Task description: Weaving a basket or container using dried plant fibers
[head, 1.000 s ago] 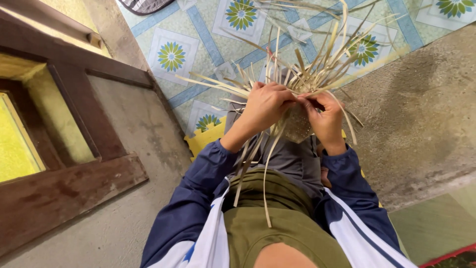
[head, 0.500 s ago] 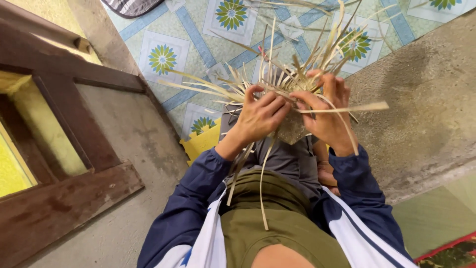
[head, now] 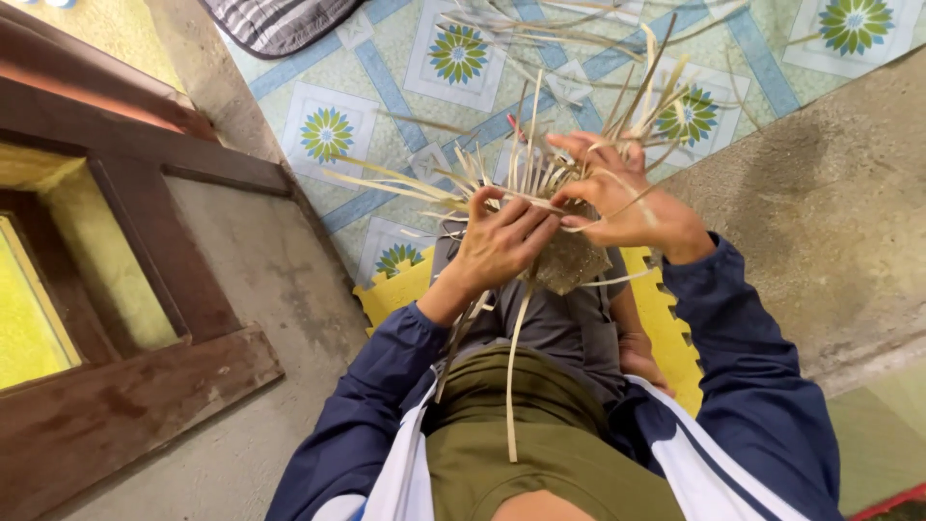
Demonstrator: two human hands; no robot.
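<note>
There is one woven piece [head: 569, 259] made of thin, pale straw strips. It is held up in front of the person's chest, above the lap. Too many loose strips [head: 424, 183] stick out of it to count; they fan out to the left and up, and a few long ones [head: 513, 367] hang down over the green shirt.

Two hands are at work. The left hand [head: 502, 241] has its back to the camera. Its fingers are bent and closed on strips at the top edge of the woven piece. The right hand [head: 627, 198] is just beside it, palm down, with fingers spread and pinching strips. The two hands almost touch.

Both arms wear dark blue sleeves and bend at the elbows.

Below lies one yellow foam mat [head: 666, 318]. The floor [head: 386, 87] has tiles with green flowers. One striped cloth [head: 280, 21] lies at the top. One brown wooden frame [head: 145, 193] stands on the left.
</note>
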